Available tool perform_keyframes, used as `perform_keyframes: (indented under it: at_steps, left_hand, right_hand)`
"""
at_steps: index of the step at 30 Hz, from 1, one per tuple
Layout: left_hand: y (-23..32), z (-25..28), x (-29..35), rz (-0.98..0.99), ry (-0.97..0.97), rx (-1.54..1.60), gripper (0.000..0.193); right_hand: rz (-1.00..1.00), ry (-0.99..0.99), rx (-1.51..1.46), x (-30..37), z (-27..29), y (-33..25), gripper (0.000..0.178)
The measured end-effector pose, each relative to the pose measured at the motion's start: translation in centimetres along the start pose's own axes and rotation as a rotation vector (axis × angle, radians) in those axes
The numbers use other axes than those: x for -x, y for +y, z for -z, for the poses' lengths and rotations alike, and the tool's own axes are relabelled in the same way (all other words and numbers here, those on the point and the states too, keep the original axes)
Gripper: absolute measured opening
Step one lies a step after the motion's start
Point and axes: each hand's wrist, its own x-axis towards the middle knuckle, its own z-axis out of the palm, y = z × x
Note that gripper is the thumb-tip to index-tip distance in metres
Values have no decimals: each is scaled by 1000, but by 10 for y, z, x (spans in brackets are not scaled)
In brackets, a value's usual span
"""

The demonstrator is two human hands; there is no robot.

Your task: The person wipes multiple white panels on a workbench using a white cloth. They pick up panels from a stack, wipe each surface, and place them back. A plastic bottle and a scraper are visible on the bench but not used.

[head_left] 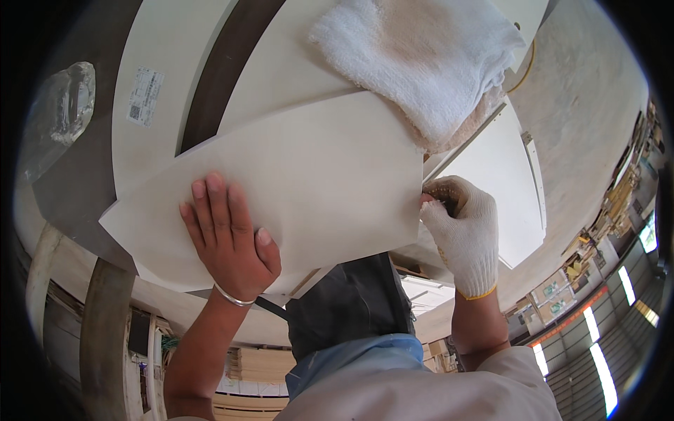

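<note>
From my remote seat I count two hands: one bare left hand [235, 245] and one right hand [465, 223]. There is one glove [477, 263], and one silver bracelet [233, 299]. Beneath the left hand I count one white panel [333, 172]. At far left is one paper label [145, 97], and at left one clear plastic bag [60, 123]. At far right I see one white towel [425, 52]; whether a second is below, I cannot tell.
</note>
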Motion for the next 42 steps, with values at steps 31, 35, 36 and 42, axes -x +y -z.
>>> perform_keyframes:
  at_steps: [31,35,36,42]
  left_hand:
    - [-2,-1,1,-41,-12,2,69]
    - [-2,-1,1,-48,-10,-5,69]
    - [-2,-1,2,-48,-9,-1,69]
    - [-3,-1,1,-46,-4,5,70]
  right_hand:
    - [-268,209,-706,13,-29,7,12]
    - [-240,189,-671,13,-28,15,11]
    - [-249,185,-673,14,-29,16,11]
    - [-241,177,-638,18,-27,18,12]
